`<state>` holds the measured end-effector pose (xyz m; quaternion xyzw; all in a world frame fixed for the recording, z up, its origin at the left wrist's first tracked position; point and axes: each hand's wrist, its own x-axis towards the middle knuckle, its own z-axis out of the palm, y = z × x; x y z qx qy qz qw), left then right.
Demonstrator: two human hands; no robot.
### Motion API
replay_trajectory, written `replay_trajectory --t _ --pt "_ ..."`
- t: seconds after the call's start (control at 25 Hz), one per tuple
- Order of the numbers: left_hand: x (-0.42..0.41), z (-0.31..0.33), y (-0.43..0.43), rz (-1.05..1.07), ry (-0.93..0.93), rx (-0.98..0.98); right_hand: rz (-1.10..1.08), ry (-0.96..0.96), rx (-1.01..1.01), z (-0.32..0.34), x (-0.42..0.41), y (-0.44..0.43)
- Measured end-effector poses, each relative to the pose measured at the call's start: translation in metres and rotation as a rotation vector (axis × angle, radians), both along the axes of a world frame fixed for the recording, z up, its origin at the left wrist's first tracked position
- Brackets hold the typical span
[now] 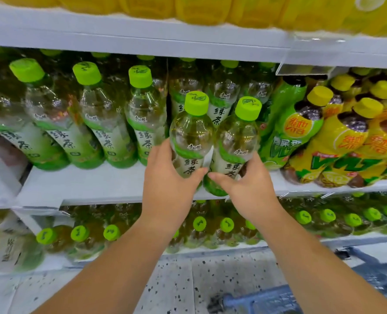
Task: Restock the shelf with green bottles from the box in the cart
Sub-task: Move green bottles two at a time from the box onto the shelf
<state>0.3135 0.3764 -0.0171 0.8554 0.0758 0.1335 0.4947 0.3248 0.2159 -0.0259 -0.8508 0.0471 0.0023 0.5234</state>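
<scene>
Two green-capped tea bottles stand side by side at the front edge of the middle shelf [86, 189]. My left hand [167, 177] grips the left bottle [191, 132] around its lower label. The right bottle [236, 141] is held at its base by my right hand [251, 184]. Both bottles are upright, tilted slightly back, and touch each other. A row of matching green tea bottles [111, 123] fills the shelf to the left and behind. The box is out of sight.
Yellow-capped lemon tea bottles [337, 137] crowd the shelf on the right. The shelf below [346, 239] holds several green-capped bottles. Yellow bottles sit on the top shelf [142, 39]. A blue cart handle [258, 300] shows at the bottom over speckled floor.
</scene>
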Motion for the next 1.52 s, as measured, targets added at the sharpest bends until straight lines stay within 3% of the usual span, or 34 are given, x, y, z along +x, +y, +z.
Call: replay_trajectory --t 0.2,0.76,1.16,1.52 --pt "-0.013 -0.020 0.003 0.047 0.088 0.018 0.030 0.010 -0.224 -0.018 -0.016 -0.010" --pt "0.015 -0.034 0.013 0.072 0.124 0.277 0.013 -0.009 -0.149 -0.040 0.024 -0.008" --pt "0.030 -0.027 0.009 0.107 0.269 0.433 -0.001 -0.065 -0.129 -0.051 0.044 -0.004" --pt "0.037 -0.035 0.006 0.136 0.228 0.396 0.023 -0.131 -0.122 -0.059 0.046 -0.005"
